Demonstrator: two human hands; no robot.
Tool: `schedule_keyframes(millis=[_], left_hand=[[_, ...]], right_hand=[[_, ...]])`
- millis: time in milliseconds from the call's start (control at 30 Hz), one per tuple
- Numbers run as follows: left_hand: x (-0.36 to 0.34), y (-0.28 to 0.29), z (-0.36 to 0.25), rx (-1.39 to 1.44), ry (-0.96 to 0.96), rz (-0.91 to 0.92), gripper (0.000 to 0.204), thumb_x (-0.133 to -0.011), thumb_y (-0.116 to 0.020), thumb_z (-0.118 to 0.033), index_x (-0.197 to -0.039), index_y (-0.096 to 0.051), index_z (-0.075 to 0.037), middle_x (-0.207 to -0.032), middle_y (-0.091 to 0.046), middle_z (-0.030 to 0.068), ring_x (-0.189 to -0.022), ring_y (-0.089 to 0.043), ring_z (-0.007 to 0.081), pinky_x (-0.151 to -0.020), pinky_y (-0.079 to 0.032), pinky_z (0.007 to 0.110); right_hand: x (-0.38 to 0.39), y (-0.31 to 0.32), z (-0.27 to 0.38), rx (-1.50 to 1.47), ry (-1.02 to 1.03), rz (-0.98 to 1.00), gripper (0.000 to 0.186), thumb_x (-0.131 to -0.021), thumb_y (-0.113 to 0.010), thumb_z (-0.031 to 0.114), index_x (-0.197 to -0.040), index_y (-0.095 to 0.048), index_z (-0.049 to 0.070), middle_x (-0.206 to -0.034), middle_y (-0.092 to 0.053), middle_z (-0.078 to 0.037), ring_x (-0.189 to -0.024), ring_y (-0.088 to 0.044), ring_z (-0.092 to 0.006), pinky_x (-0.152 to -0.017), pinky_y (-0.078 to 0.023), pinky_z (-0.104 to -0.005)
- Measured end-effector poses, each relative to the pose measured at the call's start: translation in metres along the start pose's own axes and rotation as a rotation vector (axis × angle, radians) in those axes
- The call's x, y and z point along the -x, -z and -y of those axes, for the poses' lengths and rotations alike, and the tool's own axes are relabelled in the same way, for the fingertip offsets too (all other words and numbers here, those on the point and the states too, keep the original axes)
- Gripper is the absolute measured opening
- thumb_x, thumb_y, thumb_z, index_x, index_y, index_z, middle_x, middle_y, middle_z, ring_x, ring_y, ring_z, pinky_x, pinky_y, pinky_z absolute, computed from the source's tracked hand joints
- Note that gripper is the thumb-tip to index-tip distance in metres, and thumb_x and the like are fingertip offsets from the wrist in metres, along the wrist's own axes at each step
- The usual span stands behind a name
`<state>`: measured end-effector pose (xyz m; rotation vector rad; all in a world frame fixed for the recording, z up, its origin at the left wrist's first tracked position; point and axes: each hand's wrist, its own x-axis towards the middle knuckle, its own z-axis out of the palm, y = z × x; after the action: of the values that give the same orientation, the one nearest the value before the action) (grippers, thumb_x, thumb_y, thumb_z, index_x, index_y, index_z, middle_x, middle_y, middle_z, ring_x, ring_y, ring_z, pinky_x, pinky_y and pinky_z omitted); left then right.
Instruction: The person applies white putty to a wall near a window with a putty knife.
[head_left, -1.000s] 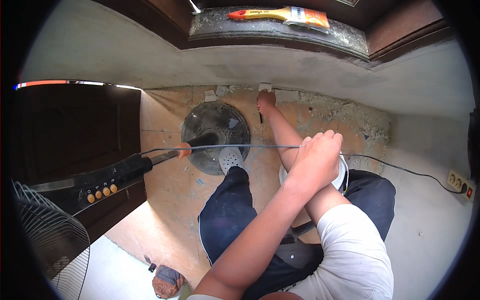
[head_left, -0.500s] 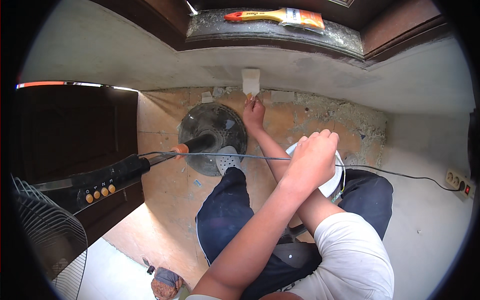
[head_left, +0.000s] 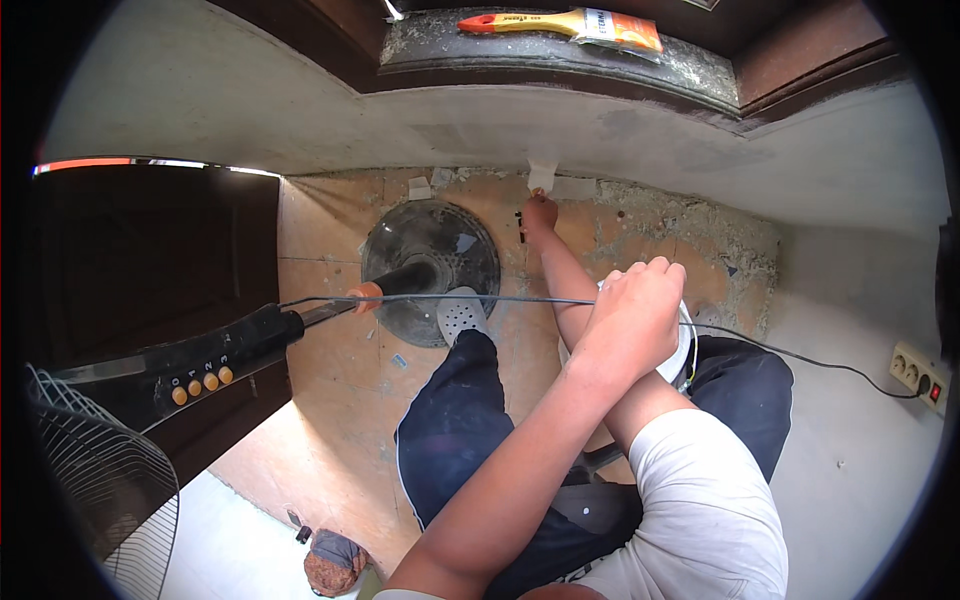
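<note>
- While the fan base (head_left: 405,240) stood at left, the wall (head_left: 330,125) looked mostly coated; darker patches probably remained.
- Right hand (head_left: 541,214) was closed around a scraper (head_left: 542,177), pale blade at the wall's foot.
- Left hand (head_left: 637,315) was curled over a white container (head_left: 682,358); couldn't tell its grip from where I stood.

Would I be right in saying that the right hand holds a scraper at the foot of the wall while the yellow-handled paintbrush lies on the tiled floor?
Not quite: the head view shows the yellow-handled paintbrush lying on the dark ledge, not the tiled floor; the right hand does hold a scraper at the foot of the wall.
</note>
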<state>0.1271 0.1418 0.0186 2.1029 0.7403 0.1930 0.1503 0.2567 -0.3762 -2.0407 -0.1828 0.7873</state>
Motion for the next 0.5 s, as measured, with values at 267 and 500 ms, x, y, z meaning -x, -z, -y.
schedule_keyframes(millis=[267, 500], left_hand=[[0.005, 0.002, 0.009, -0.016, 0.043, 0.025, 0.019, -0.081, -0.051, -0.002, -0.097, -0.059, 0.003, -0.093, -0.061, 0.0164, -0.094, -0.060, 0.0325, -0.082, -0.048, 0.044], [0.004, -0.003, 0.010, -0.007, 0.035, 0.013, 0.020, -0.081, -0.051, -0.002, -0.099, -0.059, 0.003, -0.093, -0.061, 0.0168, -0.094, -0.060, 0.0330, -0.084, -0.048, 0.044]], right_hand=[[0.018, 0.023, 0.011, -0.513, -0.661, 0.374, 0.039, -0.099, -0.040, 0.035, -0.070, -0.040, 0.010, -0.053, -0.039, -0.003, -0.038, -0.034, -0.0140, -0.035, -0.026, -0.0283], [0.009, 0.029, 0.018, -0.505, -0.638, 0.350, 0.037, -0.100, -0.040, 0.032, -0.070, -0.040, 0.010, -0.053, -0.039, -0.004, -0.039, -0.034, -0.0151, -0.036, -0.027, -0.0289]])
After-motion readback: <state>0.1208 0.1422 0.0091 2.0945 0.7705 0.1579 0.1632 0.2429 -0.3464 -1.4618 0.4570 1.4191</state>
